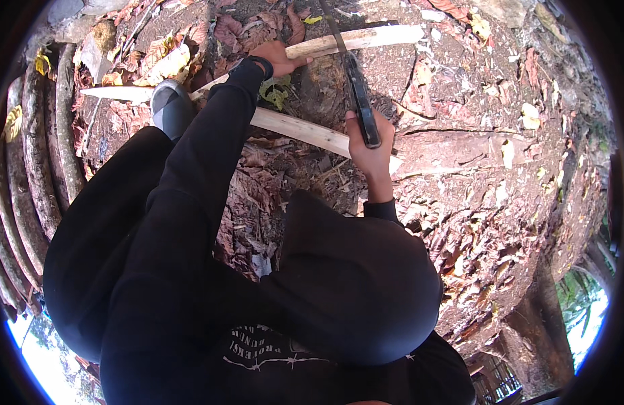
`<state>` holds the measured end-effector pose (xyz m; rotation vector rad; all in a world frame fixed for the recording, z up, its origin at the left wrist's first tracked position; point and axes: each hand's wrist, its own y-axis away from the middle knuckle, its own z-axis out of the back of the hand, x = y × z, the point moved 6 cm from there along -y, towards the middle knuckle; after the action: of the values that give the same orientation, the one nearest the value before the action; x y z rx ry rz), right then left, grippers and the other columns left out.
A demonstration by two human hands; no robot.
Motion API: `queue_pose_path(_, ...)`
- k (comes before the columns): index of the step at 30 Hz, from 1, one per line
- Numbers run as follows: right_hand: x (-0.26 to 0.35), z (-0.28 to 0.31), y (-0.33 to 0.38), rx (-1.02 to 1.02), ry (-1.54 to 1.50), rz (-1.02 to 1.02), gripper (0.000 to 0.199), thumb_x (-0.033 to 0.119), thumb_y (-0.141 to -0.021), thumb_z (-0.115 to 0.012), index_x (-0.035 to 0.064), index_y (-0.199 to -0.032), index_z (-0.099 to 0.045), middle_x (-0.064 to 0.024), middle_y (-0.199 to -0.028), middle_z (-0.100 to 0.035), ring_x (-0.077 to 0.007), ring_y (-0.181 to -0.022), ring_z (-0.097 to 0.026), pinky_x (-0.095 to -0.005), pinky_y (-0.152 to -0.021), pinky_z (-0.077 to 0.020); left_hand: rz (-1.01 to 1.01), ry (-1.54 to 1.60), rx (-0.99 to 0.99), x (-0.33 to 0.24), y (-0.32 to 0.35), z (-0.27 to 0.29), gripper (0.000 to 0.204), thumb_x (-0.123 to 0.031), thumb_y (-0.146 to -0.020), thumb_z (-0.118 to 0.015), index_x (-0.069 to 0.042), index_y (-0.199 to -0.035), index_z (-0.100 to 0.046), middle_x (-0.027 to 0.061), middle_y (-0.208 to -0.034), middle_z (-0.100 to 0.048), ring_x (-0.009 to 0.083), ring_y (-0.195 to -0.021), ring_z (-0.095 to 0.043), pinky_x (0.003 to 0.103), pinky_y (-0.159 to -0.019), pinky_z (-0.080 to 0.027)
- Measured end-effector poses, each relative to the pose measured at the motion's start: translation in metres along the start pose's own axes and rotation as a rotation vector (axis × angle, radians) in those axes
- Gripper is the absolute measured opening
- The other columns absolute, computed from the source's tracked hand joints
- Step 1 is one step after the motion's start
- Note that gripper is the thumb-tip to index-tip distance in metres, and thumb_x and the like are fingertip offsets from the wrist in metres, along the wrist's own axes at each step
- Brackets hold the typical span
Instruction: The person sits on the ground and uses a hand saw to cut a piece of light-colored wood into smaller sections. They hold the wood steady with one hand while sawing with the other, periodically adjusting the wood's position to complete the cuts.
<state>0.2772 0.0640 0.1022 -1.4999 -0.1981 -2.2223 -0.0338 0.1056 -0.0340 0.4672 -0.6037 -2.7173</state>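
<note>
My left hand point(277, 59) is closed round a pale, slightly curved stick point(386, 36) with its bark peeled off. In my right hand point(371, 142) is the black handle of a long, narrow-bladed tool that looks like a hand saw point(354, 77). Its dark blade lies across the stick, to the right of my left hand, and runs out past the upper edge. Nearer me, a flat pale strip of wood point(298, 128) slants under my right hand. My shoe point(172, 108) rests by a pale pointed wood end point(119, 93); what joins it is hidden.
Several grey logs point(38, 148) lie side by side at the left. Brown dry leaves point(487, 250) and wood chips litter the soil. A long flat piece of wood or root point(454, 152) lies right of my right hand. My bent knee point(359, 283) rises in front.
</note>
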Motion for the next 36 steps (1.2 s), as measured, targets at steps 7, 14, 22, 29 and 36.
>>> queue_pose_path(7,0.018,0.046,0.111,-0.063,-0.149,-0.571,0.017,0.011,-0.1,-0.071,0.0003,-0.089,-0.065,0.0,-0.067,-0.058,-0.0081,-0.063,-0.047,-0.0317,-0.057,-0.0396,0.039,0.006,0.081,-0.002,0.008,-0.003,0.1,-0.093,-0.086,-0.055,0.001,-0.111,-0.08,0.0267,-0.099,-0.077,0.0413,-0.098,-0.077,0.049,-0.09,-0.061)
queue_pose_path(14,-0.008,0.012,0.045,0.045,-0.037,-0.164,0.015,0.01,-0.098,-0.072,-0.0014,-0.089,-0.068,-0.0073,-0.068,-0.06,-0.0126,-0.06,-0.055,-0.0327,-0.058,-0.0445,-0.026,-0.018,-0.059,0.002,0.002,-0.005,0.105,-0.097,-0.087,-0.045,0.002,-0.09,-0.08,0.0211,-0.08,-0.074,0.0339,-0.077,-0.076,0.049,-0.074,-0.063)
queue_pose_path(22,0.006,0.049,0.123,0.022,0.01,-0.318,0.018,0.009,-0.099,-0.072,0.0006,-0.114,-0.077,-0.0009,-0.075,-0.066,-0.0098,-0.07,-0.055,-0.0315,-0.068,-0.0479,-0.01,0.023,0.077,0.008,0.003,0.003,0.1,-0.093,-0.087,-0.052,0.001,-0.103,-0.081,0.0271,-0.09,-0.076,0.0412,-0.092,-0.077,0.049,-0.088,-0.06)
queue_pose_path(29,0.008,0.03,0.084,0.081,-0.045,-0.213,0.013,0.01,-0.098,-0.071,-0.002,-0.104,-0.073,-0.009,-0.068,-0.062,-0.0125,-0.061,-0.055,-0.0338,-0.059,-0.0469,0.035,0.038,0.057,0.023,0.01,-0.007,0.102,-0.093,-0.087,-0.053,0.004,-0.103,-0.08,0.0273,-0.09,-0.076,0.0441,-0.094,-0.077,0.051,-0.087,-0.06)
queue_pose_path(36,0.018,0.022,0.058,0.069,-0.073,-0.264,0.015,0.011,-0.098,-0.072,-0.0015,-0.105,-0.074,-0.0039,-0.068,-0.06,-0.0103,-0.061,-0.051,-0.0319,-0.058,-0.0441,0.037,0.072,0.128,0.003,0.019,-0.006,0.101,-0.092,-0.086,-0.055,0.005,-0.103,-0.08,0.0275,-0.089,-0.076,0.0432,-0.093,-0.077,0.051,-0.088,-0.06)
